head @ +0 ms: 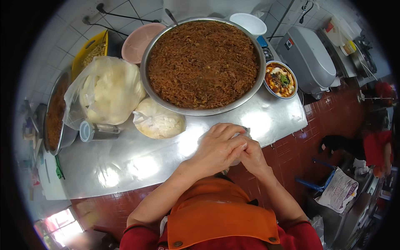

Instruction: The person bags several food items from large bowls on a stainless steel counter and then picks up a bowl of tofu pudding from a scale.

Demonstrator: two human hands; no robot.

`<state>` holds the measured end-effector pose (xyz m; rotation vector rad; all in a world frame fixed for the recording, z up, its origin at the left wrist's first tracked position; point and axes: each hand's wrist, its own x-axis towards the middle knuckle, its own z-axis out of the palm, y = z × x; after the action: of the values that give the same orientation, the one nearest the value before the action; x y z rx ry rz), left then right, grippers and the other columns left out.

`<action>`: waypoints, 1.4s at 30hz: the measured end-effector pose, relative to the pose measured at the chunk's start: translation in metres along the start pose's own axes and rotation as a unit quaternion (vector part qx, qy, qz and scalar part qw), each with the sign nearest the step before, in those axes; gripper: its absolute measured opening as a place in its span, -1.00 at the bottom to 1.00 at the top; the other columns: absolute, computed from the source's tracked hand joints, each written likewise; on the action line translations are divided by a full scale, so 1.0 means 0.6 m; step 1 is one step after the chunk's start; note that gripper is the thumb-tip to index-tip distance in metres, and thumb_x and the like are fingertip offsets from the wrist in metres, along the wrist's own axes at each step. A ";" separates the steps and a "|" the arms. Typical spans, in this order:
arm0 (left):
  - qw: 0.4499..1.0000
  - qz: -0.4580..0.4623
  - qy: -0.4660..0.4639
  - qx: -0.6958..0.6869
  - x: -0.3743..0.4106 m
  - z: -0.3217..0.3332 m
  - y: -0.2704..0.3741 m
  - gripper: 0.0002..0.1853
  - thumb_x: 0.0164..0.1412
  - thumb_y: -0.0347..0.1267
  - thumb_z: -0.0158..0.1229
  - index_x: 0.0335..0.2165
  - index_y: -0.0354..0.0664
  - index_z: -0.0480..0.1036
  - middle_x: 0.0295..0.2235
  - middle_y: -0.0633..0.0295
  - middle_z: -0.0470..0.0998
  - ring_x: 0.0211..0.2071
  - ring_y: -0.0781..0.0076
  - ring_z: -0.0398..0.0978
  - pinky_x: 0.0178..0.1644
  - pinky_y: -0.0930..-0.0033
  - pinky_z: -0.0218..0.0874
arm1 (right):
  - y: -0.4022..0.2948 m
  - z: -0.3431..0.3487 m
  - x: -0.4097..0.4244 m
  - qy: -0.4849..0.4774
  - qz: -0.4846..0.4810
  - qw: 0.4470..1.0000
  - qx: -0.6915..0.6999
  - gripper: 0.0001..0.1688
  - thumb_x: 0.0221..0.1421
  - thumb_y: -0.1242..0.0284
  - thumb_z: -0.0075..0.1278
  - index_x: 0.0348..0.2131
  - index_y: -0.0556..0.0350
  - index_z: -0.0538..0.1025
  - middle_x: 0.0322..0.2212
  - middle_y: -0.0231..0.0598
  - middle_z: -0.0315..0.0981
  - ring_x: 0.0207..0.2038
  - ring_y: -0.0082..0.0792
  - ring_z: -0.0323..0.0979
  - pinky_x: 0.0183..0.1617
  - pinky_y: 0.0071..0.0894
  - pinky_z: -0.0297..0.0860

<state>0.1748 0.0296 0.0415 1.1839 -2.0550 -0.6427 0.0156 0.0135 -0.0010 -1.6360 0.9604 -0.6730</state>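
Observation:
My left hand (pixel 215 151) and my right hand (pixel 253 157) press together near the front edge of the steel table. Their fingers overlap around a translucent plastic item (pixel 247 132), mostly covered by my hands; its exact kind and contents are hidden. Beyond them stands a large steel basin (pixel 203 111) heaped with brown shredded food (pixel 203 65). A knotted clear bag of pale dough or similar food (pixel 159 120) lies left of my hands. Behind it sits a bigger clear bag with pale contents (pixel 107 90).
A bowl of topped food (pixel 281 79) sits near the table's right end. A lidded clear container (pixel 98 131) lies at left, near a second basin (pixel 56 115). Pink basin (pixel 137 43), yellow crate (pixel 89 47) and white bowl (pixel 248 23) stand behind. A co-worker (pixel 376 148) is at far right.

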 end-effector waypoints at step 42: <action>0.976 -0.210 0.016 -0.055 -0.043 0.060 -0.020 -0.84 -0.14 -0.59 0.13 -0.44 -0.28 0.39 -0.47 0.16 0.45 -0.60 0.37 0.42 -0.53 0.43 0.24 | 0.004 -0.040 -0.018 -0.084 0.033 0.992 0.093 -0.85 0.01 0.45 -0.01 -0.42 0.18 0.49 -0.41 -0.24 0.43 -0.32 -0.45 0.37 -0.20 -0.53 0.27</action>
<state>0.1635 0.0501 0.0016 1.5657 -1.7270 -0.9158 -0.0102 0.0106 0.0034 -1.4648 0.8021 -0.5524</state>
